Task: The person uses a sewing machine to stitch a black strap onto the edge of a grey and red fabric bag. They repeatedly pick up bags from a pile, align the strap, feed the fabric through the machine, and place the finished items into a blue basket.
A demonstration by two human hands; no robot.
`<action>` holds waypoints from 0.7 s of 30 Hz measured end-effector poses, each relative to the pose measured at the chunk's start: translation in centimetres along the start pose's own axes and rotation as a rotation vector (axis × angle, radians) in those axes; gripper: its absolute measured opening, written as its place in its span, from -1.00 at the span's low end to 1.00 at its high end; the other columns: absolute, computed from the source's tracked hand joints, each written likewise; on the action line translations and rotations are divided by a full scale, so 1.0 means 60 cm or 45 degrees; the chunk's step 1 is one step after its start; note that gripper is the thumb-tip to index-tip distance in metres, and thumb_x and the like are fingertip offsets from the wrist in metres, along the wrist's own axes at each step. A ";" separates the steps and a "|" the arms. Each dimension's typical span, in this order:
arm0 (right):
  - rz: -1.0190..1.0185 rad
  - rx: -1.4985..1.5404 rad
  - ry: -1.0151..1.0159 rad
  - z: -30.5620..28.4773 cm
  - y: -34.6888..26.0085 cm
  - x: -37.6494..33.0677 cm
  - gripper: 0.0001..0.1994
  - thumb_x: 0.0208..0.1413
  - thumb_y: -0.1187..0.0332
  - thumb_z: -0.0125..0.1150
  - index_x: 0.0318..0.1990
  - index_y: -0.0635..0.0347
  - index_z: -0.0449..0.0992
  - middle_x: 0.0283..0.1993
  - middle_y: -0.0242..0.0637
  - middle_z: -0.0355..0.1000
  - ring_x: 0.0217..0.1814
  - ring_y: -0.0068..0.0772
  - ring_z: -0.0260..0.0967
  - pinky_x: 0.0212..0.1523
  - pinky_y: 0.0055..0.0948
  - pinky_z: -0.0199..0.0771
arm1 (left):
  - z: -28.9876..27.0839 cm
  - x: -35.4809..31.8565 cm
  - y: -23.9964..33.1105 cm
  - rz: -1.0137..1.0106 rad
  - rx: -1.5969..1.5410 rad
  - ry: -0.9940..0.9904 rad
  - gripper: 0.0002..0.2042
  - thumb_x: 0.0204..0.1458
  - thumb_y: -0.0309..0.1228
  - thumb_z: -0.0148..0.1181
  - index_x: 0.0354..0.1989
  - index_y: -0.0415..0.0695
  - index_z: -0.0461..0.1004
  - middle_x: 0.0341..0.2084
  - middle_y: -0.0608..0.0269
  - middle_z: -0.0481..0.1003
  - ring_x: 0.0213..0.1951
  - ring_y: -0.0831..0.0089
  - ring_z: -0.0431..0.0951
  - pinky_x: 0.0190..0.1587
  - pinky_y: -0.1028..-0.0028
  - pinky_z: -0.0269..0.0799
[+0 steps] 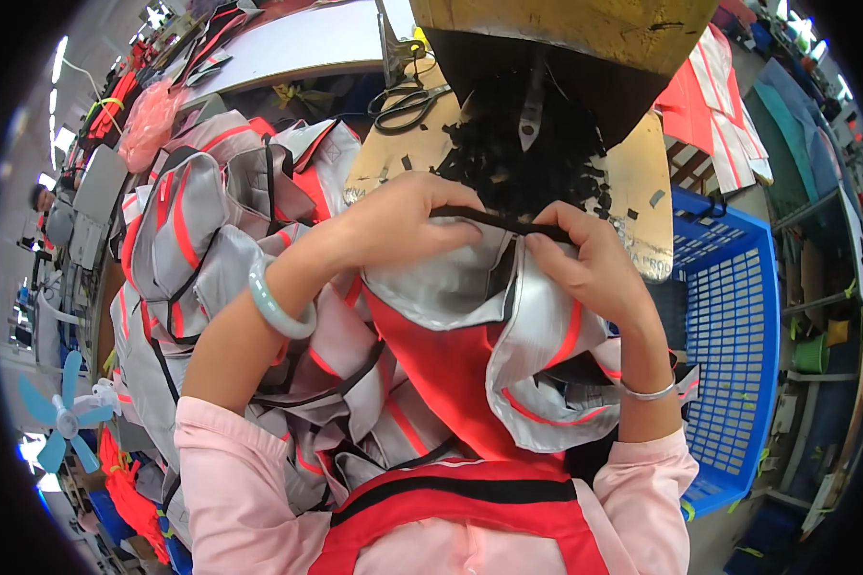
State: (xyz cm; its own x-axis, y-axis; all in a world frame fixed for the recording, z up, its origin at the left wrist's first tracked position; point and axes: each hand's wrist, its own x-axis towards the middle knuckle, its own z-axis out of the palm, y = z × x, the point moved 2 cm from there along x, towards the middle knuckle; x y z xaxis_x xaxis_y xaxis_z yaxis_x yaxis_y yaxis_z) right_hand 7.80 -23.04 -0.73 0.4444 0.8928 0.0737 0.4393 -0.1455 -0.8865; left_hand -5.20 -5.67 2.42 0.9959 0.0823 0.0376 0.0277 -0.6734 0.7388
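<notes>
A silver-grey and red garment piece (441, 287) with black edging hangs between my hands, its lower part draped over my lap. My left hand (408, 216) is closed on the black trim strip (499, 221) along its upper edge, thumb and fingers pinched. A short way to the right, my right hand (590, 264) pinches the same strip between thumb and fingers. Just beyond the strip, small black fabric scraps (489, 153) are heaped on a tan board (412, 149). A pointed metal blade (530, 120) stands over the scraps, under a worn yellow metal housing (566, 29).
Black-handled scissors (403, 107) lie on the board's far left. A big pile of grey and red garments (192, 211) fills my left side. At my right stands a blue plastic basket (738, 355). More red-and-white pieces (714, 115) lie far right. A blue fan (65, 422) is at left.
</notes>
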 end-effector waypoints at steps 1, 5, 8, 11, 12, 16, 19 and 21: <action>0.026 0.042 0.016 0.000 0.006 0.011 -0.79 0.03 0.30 0.13 -0.30 0.30 0.43 -0.53 -0.46 0.31 -0.46 -0.68 0.16 -0.43 -0.60 0.21 | -0.001 0.009 -0.017 -0.053 0.015 -0.012 -0.76 -0.04 -0.40 0.19 -0.25 -0.31 0.50 -0.43 0.17 0.54 -0.37 0.51 0.49 -0.23 0.53 0.37; 0.067 0.066 0.036 0.001 0.025 0.040 -0.79 0.05 0.30 0.13 -0.29 0.29 0.43 -0.49 -0.51 0.32 -0.42 -0.74 0.14 -0.40 -0.65 0.20 | -0.005 0.033 -0.050 -0.291 -0.126 -0.075 -0.65 -0.01 -0.23 0.18 -0.22 -0.31 0.51 -0.41 0.10 0.55 -0.31 0.46 0.52 -0.21 0.49 0.38; 0.091 0.264 0.085 0.005 0.044 0.058 -0.79 0.07 0.29 0.12 -0.29 0.27 0.43 -0.45 -0.53 0.32 -0.39 -0.75 0.16 -0.37 -0.66 0.20 | -0.010 0.054 -0.066 -0.315 -0.096 -0.042 -0.61 0.00 -0.17 0.17 -0.23 -0.31 0.51 -0.43 0.15 0.55 -0.34 0.52 0.49 -0.24 0.52 0.37; 0.128 0.265 0.133 0.005 0.048 0.070 -0.79 0.08 0.29 0.11 -0.27 0.27 0.43 -0.43 -0.53 0.33 -0.37 -0.74 0.18 -0.35 -0.67 0.21 | -0.017 0.071 -0.074 -0.341 -0.106 -0.062 -0.60 -0.01 -0.14 0.18 -0.23 -0.30 0.52 -0.43 0.15 0.55 -0.33 0.51 0.49 -0.24 0.52 0.37; 0.138 0.268 0.127 0.003 0.050 0.073 -0.79 0.09 0.29 0.11 -0.27 0.28 0.43 -0.43 -0.52 0.33 -0.37 -0.74 0.18 -0.34 -0.67 0.21 | -0.017 0.076 -0.080 -0.336 -0.101 -0.061 -0.58 -0.01 -0.13 0.18 -0.21 -0.30 0.52 -0.41 0.13 0.55 -0.32 0.51 0.50 -0.23 0.51 0.37; 0.154 0.215 0.123 -0.008 0.062 0.086 -0.77 0.10 0.28 0.09 -0.25 0.30 0.44 -0.41 -0.48 0.36 -0.34 -0.73 0.20 -0.31 -0.65 0.23 | -0.016 0.092 -0.080 -0.351 -0.067 -0.026 -0.61 0.02 -0.18 0.21 -0.21 -0.34 0.51 -0.43 0.28 0.53 -0.34 0.66 0.43 -0.26 0.59 0.34; 0.151 0.195 0.109 -0.012 0.063 0.095 -0.74 0.07 0.28 0.08 -0.23 0.34 0.44 -0.40 -0.41 0.40 -0.34 -0.69 0.25 -0.28 -0.62 0.29 | -0.016 0.099 -0.088 -0.377 -0.063 -0.018 -0.60 0.01 -0.17 0.22 -0.19 -0.33 0.52 -0.39 0.26 0.54 -0.32 0.64 0.44 -0.23 0.59 0.35; 0.166 0.228 0.098 -0.014 0.060 0.100 -0.73 0.06 0.29 0.08 -0.22 0.36 0.45 -0.40 -0.38 0.41 -0.34 -0.67 0.28 -0.26 -0.60 0.32 | -0.016 0.102 -0.095 -0.390 -0.163 -0.009 -0.59 0.01 -0.16 0.22 -0.19 -0.32 0.53 -0.37 0.26 0.55 -0.31 0.64 0.45 -0.23 0.59 0.35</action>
State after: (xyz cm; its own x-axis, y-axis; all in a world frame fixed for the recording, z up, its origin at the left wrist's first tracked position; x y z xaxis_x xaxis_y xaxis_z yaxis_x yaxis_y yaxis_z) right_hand 12.69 -18.54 -3.10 0.5493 0.8354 -0.0183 0.2321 -0.1736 -0.9571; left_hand 0.64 -0.62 -0.95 0.9435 0.2610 -0.2040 0.3155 -0.5200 0.7937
